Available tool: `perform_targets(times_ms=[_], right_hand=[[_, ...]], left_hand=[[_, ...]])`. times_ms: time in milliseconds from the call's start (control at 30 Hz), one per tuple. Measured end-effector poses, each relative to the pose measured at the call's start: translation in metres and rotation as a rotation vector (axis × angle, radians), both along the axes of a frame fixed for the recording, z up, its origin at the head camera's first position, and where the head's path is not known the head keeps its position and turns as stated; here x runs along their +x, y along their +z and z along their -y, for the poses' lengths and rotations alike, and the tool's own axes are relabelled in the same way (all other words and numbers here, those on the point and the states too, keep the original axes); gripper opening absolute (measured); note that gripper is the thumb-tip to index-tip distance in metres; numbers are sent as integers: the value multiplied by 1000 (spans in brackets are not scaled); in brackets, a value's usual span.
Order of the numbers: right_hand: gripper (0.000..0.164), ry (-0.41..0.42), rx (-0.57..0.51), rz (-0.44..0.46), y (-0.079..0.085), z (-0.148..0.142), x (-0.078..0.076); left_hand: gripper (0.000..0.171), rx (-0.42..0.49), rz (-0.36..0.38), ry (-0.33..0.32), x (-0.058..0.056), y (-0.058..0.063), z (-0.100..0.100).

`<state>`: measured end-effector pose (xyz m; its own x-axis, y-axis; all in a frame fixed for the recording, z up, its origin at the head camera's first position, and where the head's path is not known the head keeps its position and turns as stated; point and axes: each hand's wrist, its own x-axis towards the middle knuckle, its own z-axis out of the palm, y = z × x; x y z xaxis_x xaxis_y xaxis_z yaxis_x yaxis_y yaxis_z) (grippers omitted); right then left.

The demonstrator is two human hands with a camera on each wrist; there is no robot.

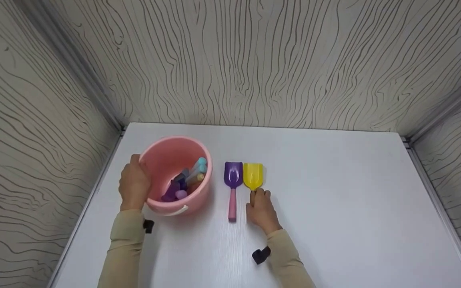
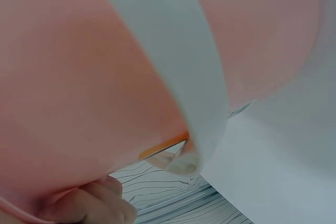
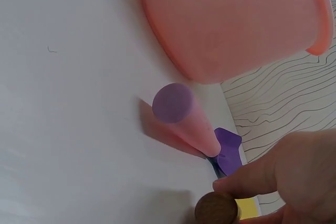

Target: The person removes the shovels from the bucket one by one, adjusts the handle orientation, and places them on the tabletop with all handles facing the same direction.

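A pink bucket with a white handle stands on the left of the table. My left hand grips its rim from the left side. Inside the bucket lie a purple toy and several tubes with light blue ends. My right hand pinches the handle of a yellow toy shovel, whose round brown handle end shows in the right wrist view. Just left of it, a purple toy shovel with a pink handle lies on the table, blade pointing away.
The white table reaches out to the right of the shovels. Wood-grain panels rise behind it and at both sides. Metal strips run along the panel corners.
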<state>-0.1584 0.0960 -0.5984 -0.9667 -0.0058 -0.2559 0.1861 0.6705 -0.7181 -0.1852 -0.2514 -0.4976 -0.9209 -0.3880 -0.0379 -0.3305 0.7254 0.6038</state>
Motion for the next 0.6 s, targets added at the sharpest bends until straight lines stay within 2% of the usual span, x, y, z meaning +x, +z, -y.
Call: perform_targets(times_ms=[167,400,600], right_hand=[[40,0,7,4,0,-1,-1],[32,-5,28,-18,5,-5,-4],[49,-18,44,-53,18,-1,-10]], left_hand=[[41,0,-11,-8,-1,-1,0],[42,7,11,-9,-1,1,1],[42,0,21,-10,0,0,2]])
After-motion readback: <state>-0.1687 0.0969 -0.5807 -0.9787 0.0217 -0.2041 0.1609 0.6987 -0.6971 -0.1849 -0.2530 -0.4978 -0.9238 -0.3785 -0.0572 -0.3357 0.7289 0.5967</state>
